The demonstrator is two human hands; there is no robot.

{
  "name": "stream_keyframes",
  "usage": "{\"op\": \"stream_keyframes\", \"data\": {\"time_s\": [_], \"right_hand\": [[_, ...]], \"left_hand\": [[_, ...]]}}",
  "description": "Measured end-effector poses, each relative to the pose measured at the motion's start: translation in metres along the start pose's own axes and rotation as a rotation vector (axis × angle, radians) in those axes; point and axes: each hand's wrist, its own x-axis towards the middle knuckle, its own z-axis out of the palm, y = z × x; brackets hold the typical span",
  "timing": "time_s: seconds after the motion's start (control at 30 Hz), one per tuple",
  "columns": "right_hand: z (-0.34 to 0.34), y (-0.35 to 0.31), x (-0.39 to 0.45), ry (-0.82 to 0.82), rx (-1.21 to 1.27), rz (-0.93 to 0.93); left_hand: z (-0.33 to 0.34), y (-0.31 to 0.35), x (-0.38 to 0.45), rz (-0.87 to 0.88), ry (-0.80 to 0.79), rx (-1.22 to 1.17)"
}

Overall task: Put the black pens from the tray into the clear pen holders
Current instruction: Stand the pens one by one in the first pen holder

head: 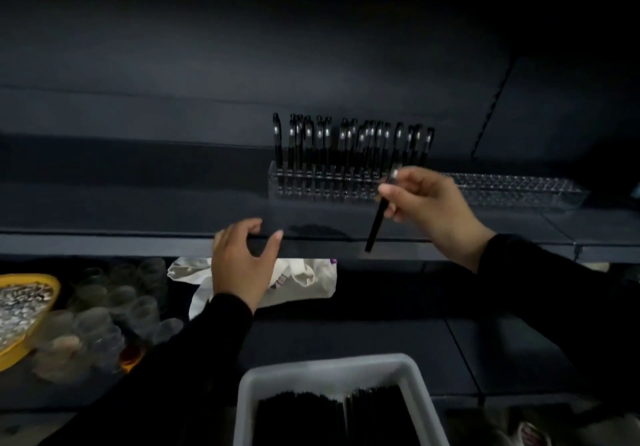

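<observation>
- A single black pen [379, 213] is pinched near its upper end between the thumb and fingers of the right hand [427, 208]; it is held tilted, lower tip pointing down and left, just in front of the clear pen holder [325, 184].
- That holder, standing on the dark shelf [138, 210], is filled with upright black pens [349, 142]; the held pen is at its right end.
- A second clear holder [519, 187] is seen directly right of the first, its slots unfilled.
- The left hand [242, 262] is held at the shelf's front edge, left of the first holder, fingers loosely spread and curved, nothing gripped.
- More black pens [332, 418] are stacked in the grey tray [249, 386], below the holder, nearest the camera.
- A white cloth bag [304, 281] lies beneath the shelf edge.
- Clear plastic cups [104, 314] and a yellow dish [34, 324] are seen far left of the tray.
</observation>
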Motion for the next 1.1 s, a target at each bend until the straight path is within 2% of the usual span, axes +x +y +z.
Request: {"op": "stream_keyframes", "data": {"time_s": [0.27,0.37,0.63,0.77,0.9,1.1], "right_hand": [[-0.008,-0.004,0.093,0.315,-0.028,-0.024],[-0.008,0.008,0.116,0.38,-0.058,-0.017],[-0.01,0.026,0.137,0.392,-0.076,-0.038],[-0.011,0.03,0.14,0.329,-0.121,-0.035],[-0.002,0.052,0.134,0.222,-0.17,0.068],[-0.001,0.065,0.133,0.233,-0.247,0.07]], "left_hand": [[0.03,0.006,0.1,-0.1,-0.234,0.125],[0.041,-0.007,0.112,-0.12,-0.249,0.254],[0.05,-0.009,0.116,-0.046,-0.299,0.505],[0.051,-0.01,0.116,-0.046,-0.285,0.506],[0.051,-0.011,0.117,-0.055,-0.292,0.504],[0.052,-0.012,0.119,-0.056,-0.271,0.484]]}}
